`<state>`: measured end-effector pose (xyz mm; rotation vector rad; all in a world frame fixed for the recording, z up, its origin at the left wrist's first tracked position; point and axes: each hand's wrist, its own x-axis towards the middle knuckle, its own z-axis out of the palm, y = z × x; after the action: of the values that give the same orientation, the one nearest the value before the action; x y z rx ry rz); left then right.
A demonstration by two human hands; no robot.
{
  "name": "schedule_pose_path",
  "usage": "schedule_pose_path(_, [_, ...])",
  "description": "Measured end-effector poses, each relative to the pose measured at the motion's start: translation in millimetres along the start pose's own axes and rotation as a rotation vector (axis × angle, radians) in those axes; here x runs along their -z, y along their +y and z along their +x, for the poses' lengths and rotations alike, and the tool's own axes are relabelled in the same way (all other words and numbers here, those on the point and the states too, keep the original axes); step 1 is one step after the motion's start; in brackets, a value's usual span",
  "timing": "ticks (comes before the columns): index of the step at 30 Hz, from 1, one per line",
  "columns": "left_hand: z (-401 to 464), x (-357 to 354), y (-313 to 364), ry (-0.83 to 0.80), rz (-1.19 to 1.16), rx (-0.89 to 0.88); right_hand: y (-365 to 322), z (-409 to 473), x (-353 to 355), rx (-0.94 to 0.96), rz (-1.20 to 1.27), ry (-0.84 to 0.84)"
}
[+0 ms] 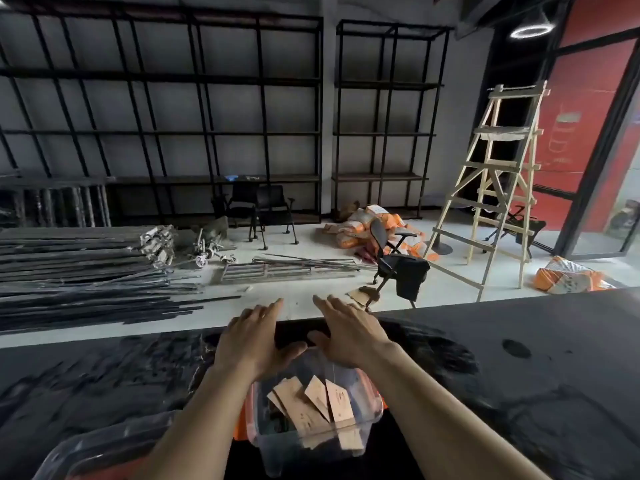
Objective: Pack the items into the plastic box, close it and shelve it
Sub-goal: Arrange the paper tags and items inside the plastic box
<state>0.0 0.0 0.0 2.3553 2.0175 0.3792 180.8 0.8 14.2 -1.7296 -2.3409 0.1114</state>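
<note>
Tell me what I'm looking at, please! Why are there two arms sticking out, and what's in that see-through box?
There is no robot here. The camera sits on a person's head, so you see what they see, looking forward and down. The two arms are theirs. The left hand and right hand are spread open and flat above the far end of a clear plastic box, holding nothing. The box stands on a dark table. Inside it are thin brown pieces, like card or wood; I cannot tell which. Another clear plastic piece, maybe the lid, lies at the bottom left. Behind stand black shelves and a wooden ladder.
</note>
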Motion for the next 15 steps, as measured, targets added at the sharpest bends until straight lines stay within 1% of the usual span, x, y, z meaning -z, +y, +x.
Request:
schedule_pose_path(2, [-5,-11,4,-0.037,-0.017,-0.014,2,-4,-13,-0.024,-0.016,-0.039])
schedule_pose_path(5, [-14,-30,8,-0.071,-0.061,-0.042,6,-13,-35,-0.065,-0.068,-0.145])
schedule_pose_path(10, [-19,-50,12,-0.214,-0.011,-0.042,12,-16,-60,-0.133,-0.045,-0.31])
schedule_pose_path(15, [-19,-68,15,-0.321,0.051,-0.057,14,-3,-75,-0.2,-0.128,-0.582])
